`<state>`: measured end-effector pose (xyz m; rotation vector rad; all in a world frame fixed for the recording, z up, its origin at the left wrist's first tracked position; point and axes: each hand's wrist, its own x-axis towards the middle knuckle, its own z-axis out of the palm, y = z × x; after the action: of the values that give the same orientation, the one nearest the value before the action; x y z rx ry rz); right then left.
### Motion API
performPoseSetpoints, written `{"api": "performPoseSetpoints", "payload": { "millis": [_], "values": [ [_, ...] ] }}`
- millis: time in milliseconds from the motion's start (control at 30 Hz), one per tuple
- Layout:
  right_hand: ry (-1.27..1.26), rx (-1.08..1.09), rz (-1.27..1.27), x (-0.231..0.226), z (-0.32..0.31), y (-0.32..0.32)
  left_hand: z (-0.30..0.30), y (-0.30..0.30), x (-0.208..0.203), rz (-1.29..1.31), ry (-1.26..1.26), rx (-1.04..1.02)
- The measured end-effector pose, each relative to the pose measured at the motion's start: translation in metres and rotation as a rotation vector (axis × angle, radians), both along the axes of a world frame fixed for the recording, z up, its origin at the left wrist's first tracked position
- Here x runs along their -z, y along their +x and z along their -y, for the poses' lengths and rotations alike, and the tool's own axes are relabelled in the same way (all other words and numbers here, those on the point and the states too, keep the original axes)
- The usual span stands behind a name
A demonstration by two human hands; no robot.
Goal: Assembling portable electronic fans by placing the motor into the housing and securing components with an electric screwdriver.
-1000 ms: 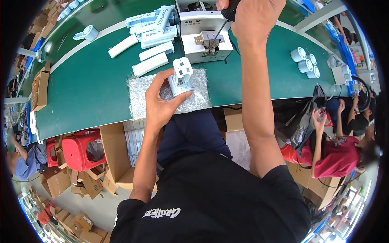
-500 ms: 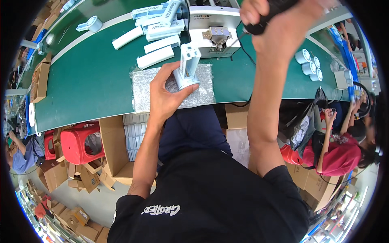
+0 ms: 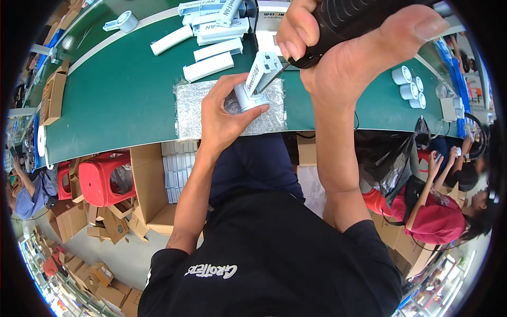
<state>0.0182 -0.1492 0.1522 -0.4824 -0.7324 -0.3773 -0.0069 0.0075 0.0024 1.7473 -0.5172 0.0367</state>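
Note:
My left hand grips the round base of a pale blue plastic fan housing, which stands tilted on a bubble-wrap sheet. Wrapped in my right hand is a black electric screwdriver, held high over the bench. Its thin bit slants down to the left and reaches inside the housing, near the base. Whether a screw sits under the tip is hidden.
Several loose white and pale blue covers lie behind the bubble wrap, beside a white machine. Several round blue-white parts stand at right, and one more part lies far left. Under the green bench are an open carton and a red stool. Co-workers sit at both sides.
My right hand has brought the screwdriver down and left, so its bit now enters the housing. The housing has been turned and tilted a little in my left hand.

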Motion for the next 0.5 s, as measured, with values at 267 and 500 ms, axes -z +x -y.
{"api": "performPoseSetpoints", "payload": {
  "millis": [267,500],
  "values": [
    [-0.69,0.778,-0.524,-0.007,-0.014,-0.02,-0.002,-0.002,-0.002,0.005,0.026,-0.01],
    [-0.113,-0.035,0.187,0.033,-0.002,0.018,-0.001,0.0,0.001,0.045,0.025,-0.003]
  ]
}}
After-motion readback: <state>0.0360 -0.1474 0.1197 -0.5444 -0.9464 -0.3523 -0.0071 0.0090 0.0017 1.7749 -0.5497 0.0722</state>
